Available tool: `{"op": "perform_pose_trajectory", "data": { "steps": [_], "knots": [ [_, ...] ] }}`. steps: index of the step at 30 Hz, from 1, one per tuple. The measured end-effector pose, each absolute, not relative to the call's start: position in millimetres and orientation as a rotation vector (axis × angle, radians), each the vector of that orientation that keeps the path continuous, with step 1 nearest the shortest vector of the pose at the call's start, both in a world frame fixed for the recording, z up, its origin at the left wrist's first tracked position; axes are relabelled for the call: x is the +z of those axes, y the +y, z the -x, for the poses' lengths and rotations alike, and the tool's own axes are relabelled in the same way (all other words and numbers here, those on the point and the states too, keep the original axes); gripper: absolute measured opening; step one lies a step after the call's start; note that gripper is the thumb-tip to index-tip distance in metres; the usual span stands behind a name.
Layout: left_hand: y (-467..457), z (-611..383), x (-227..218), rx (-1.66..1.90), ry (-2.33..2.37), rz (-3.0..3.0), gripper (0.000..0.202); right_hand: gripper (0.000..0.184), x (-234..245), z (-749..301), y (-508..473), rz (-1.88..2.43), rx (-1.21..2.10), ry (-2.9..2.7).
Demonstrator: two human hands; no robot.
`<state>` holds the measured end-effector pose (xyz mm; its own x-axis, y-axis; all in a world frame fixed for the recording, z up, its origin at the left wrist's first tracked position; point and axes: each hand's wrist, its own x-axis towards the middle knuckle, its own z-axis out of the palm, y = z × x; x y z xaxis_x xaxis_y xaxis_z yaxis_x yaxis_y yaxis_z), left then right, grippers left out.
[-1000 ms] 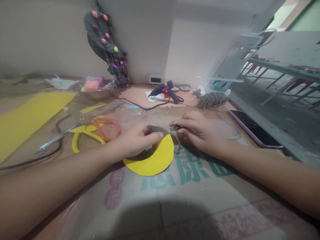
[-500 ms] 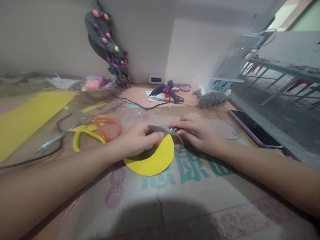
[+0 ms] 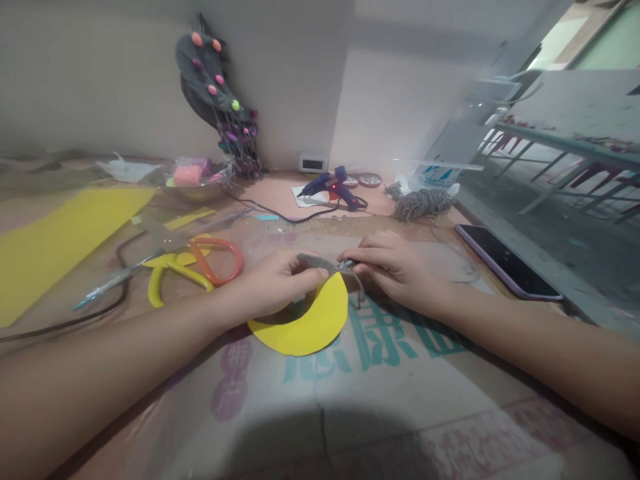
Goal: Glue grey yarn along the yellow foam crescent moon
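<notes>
A yellow crescent-shaped cutout [image 3: 310,333] stands in front of me, with grey yarn [image 3: 316,262] wrapped along its upper part. My left hand [image 3: 280,280] is closed on the wrapped stretch, thumb on the near side. At the edge of the wrapping, my right hand [image 3: 390,263] pinches grey yarn between thumb and fingers. A loose yarn end hangs below those fingertips, just right of the yellow tip. The crescent's far left end is partly hidden behind my left hand and wrist.
Scissors [image 3: 220,260] with orange and yellow handles lie left, near a yellow sheet [image 3: 65,240]. Behind are a glue gun [image 3: 327,183] with its cord and a yarn skein [image 3: 425,203]. A phone [image 3: 507,260] lies right. A decorated grey crescent [image 3: 205,80] hangs on the wall.
The view has tilted slightly, so the background sits a little lower. Both hands keep nearly the same place and hold on the crescent and yarn.
</notes>
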<state>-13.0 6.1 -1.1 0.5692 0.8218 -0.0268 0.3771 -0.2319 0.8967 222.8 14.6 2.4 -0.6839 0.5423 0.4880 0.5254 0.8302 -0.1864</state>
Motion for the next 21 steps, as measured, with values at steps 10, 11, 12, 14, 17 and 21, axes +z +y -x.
{"op": "perform_pose_trajectory", "data": {
  "steps": [10, 11, 12, 14, 17, 21],
  "knots": [
    [8, 13, -1, 0.587, 0.964, -1.809, 0.026, 0.031, 3, -222, 13, 0.87, 0.065, -2.395],
    [7, 12, -1, 0.591, 0.967, -1.791, 0.026, 0.031, 2, -222, 14, 0.895, 0.095, -2.363],
    [7, 12, 0, 0.598, 0.968, -1.772, 0.026, 0.031, 1, -222, 16, 0.915, 0.125, -2.329],
    [5, 11, 0, 0.616, 0.959, -1.756, 0.025, 0.029, -2, -222, 19, 0.951, 0.17, -2.271],
    [4, 10, 0, 0.64, 0.902, -1.73, 0.025, 0.028, -6, -223, 23, 0.995, 0.194, -2.228],
    [5, 10, -3, 0.648, 0.877, -1.715, 0.028, 0.028, -10, -225, 25, 1.032, 0.193, -2.231]
  ]
}}
